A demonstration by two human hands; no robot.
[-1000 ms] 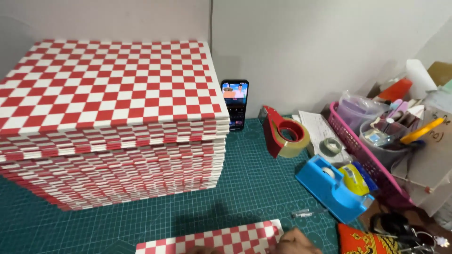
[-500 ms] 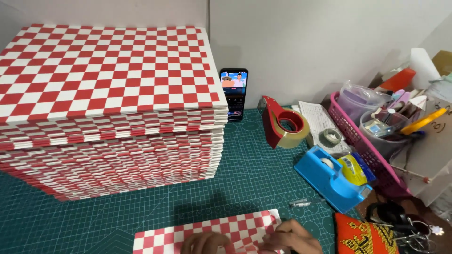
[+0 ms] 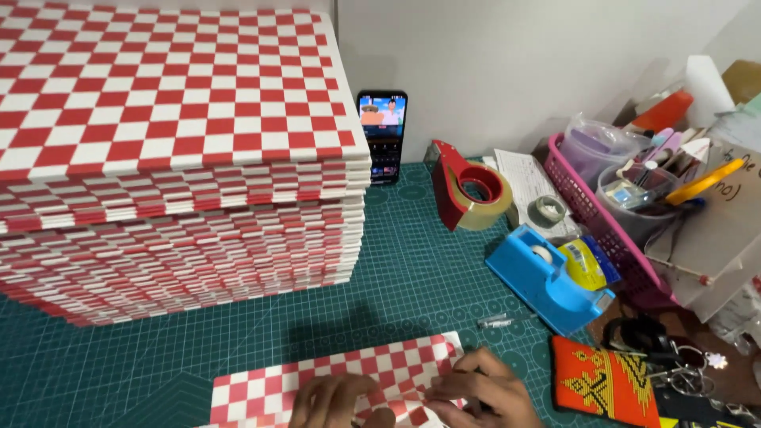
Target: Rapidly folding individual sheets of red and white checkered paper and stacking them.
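Only the person's two hands show, at the bottom edge of the view. The left hand (image 3: 333,400) and the right hand (image 3: 483,392) are both bare: no gloves, no rings, no watch or bracelet on the parts that show. No sleeve or cuff reaches into view. The fingers (image 3: 468,368) look slender, with short, plain nails. The wrists are cut off by the frame's lower edge.

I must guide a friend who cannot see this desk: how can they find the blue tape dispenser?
Start at the tall stack of checkered sheets and go right over the green mat. The blue tape dispenser lies before the pink basket; the other dispenser nearby is red.
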